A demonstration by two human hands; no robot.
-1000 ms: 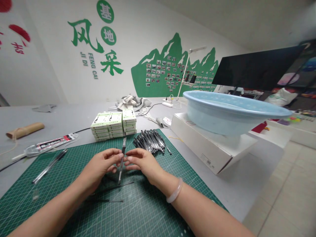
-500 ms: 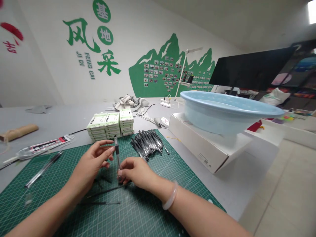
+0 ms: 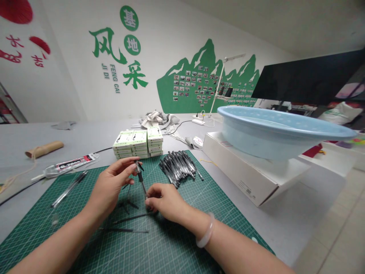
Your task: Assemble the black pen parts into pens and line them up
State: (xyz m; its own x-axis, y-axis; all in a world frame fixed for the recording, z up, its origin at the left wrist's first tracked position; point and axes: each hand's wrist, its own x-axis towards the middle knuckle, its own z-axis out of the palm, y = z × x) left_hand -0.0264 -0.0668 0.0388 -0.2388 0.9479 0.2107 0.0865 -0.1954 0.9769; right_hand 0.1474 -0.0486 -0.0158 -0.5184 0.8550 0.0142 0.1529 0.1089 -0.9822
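Observation:
A clear pen [image 3: 142,180] with a black grip stands tilted between my hands above the green cutting mat [image 3: 182,236]. My left hand [image 3: 115,180] is closed at its upper end, thumb and fingertips against the tip, where a small black piece shows. Lower down, my right hand [image 3: 167,201] pinches the other end of the pen, hiding it. Thin dark refills [image 3: 125,230] and several small black pieces [image 3: 131,204] lie on the mat below. Beyond my right hand is a pile of black-and-clear pens [image 3: 179,167]. Another clear pen [image 3: 68,189] lies to the left.
Stacked white-green boxes [image 3: 131,142] stand behind the mat. On the right, a blue basin [image 3: 265,139] rests on a white box [image 3: 239,171]. A plastic packet [image 3: 71,164] and a bamboo piece [image 3: 45,149] lie left. Grey cloth [image 3: 159,120] is heaped at the back.
My right hand has moved down from the pen's middle to its lower end. My left hand has shifted up to the top, and the pen now leans the other way.

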